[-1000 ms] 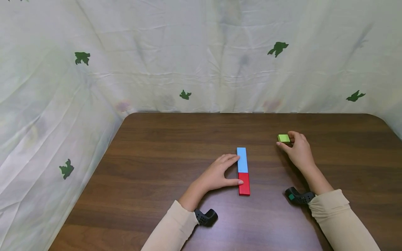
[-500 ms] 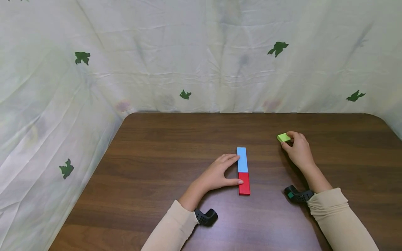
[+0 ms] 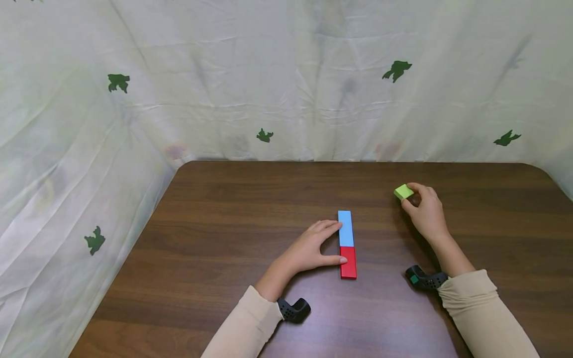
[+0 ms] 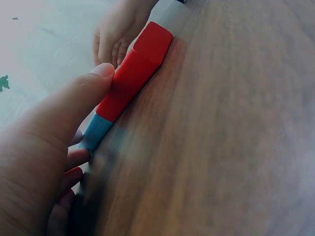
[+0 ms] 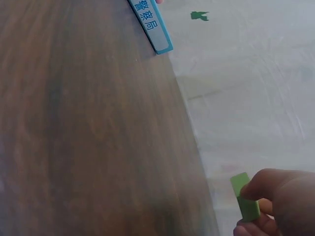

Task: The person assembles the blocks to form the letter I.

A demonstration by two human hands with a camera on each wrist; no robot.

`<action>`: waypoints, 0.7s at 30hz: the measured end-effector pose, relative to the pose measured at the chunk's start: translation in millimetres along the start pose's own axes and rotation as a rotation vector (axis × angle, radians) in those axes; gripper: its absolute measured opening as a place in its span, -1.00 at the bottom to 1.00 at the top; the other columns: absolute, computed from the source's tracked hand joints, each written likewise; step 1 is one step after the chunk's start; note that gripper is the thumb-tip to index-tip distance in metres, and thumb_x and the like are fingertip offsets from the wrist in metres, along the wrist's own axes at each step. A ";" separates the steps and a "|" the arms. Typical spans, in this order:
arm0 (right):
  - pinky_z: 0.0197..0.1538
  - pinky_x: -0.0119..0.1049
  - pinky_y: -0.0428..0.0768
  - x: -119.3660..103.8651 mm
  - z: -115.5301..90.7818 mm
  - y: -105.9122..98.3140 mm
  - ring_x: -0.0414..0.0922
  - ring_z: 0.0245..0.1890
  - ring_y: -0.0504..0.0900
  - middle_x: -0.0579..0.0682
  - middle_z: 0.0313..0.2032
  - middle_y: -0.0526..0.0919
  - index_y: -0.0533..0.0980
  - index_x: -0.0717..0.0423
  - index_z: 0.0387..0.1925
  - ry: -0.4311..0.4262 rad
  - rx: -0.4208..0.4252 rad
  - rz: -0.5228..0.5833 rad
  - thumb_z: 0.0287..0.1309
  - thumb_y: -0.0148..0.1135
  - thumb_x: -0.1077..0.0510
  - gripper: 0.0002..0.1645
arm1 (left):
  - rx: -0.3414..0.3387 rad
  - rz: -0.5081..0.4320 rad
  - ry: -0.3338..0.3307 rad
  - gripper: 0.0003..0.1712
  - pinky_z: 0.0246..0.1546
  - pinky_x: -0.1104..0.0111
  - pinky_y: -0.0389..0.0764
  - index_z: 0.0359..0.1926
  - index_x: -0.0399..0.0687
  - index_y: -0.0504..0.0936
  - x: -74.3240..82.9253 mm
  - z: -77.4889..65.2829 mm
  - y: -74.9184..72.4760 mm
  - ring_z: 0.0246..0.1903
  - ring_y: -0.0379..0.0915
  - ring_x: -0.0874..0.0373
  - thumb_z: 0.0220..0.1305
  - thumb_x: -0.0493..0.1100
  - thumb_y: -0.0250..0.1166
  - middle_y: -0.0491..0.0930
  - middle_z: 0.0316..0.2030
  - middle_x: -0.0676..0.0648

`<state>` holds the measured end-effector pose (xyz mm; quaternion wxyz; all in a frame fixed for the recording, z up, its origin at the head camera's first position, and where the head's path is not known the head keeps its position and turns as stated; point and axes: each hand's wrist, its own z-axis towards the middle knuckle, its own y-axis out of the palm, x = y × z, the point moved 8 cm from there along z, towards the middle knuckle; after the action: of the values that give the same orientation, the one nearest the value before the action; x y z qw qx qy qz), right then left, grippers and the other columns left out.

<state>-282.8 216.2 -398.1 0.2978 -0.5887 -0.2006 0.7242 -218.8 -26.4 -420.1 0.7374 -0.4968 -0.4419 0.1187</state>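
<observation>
A blue block (image 3: pixel 345 228) and a red block (image 3: pixel 348 262) lie end to end in a line on the table. My left hand (image 3: pixel 309 248) rests against them with fingers spread: the thumb touches the red block, and a fingertip touches the blue one. In the left wrist view the thumb (image 4: pixel 93 81) presses on the red block (image 4: pixel 130 73). Farther right, my right hand (image 3: pixel 425 211) pinches a small light-green block (image 3: pixel 403 192) between thumb and fingers, turned at an angle. The right wrist view shows blue characters printed along a side of the blue block (image 5: pixel 150 22).
The brown wooden table (image 3: pixel 224 209) ends at a pale curtain (image 3: pixel 286 74) with green leaf-like patches. Black devices sit at both wrists, one at the left (image 3: pixel 294 311) and one at the right (image 3: pixel 425 278).
The right hand's fingers have turned the green block from square-on to a slant and lifted it slightly. The left hand and the red and blue blocks stay where they were.
</observation>
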 end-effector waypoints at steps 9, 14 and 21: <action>-0.12 -0.03 0.40 -17.3 1.6 -1.8 0.14 -0.15 0.41 0.29 -0.05 0.32 0.33 0.36 0.09 -0.066 0.044 0.033 0.10 0.07 0.31 -0.52 | 0.003 -0.001 0.002 -0.12 0.19 0.28 0.12 0.30 -0.03 0.22 -0.1 0.2 0.4 0.23 0.02 0.13 0.01 0.22 0.28 0.22 0.22 0.01; -0.11 -0.02 0.39 -27.7 2.8 0.9 0.14 -0.14 0.41 0.29 -0.05 0.31 0.34 0.35 0.08 -0.090 0.044 0.046 0.08 0.08 0.32 -0.52 | -0.005 0.001 -0.005 -0.12 0.20 0.27 0.10 0.31 -0.02 0.21 -0.7 0.3 1.2 0.24 0.01 0.13 0.02 0.22 0.27 0.21 0.23 0.01; -0.07 0.01 0.39 -40.2 7.5 9.2 0.15 -0.12 0.39 0.29 -0.02 0.28 0.34 0.35 0.10 -0.122 0.012 0.073 0.09 0.10 0.33 -0.51 | -0.008 0.001 -0.008 -0.12 0.20 0.28 0.10 0.31 -0.01 0.21 -1.0 -0.3 1.2 0.24 0.01 0.14 0.01 0.21 0.28 0.21 0.23 0.01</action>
<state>-286.7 183.0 -372.9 0.2619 -0.5484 -0.1923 0.7705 -218.8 -26.7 -421.6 0.7336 -0.4993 -0.4452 0.1194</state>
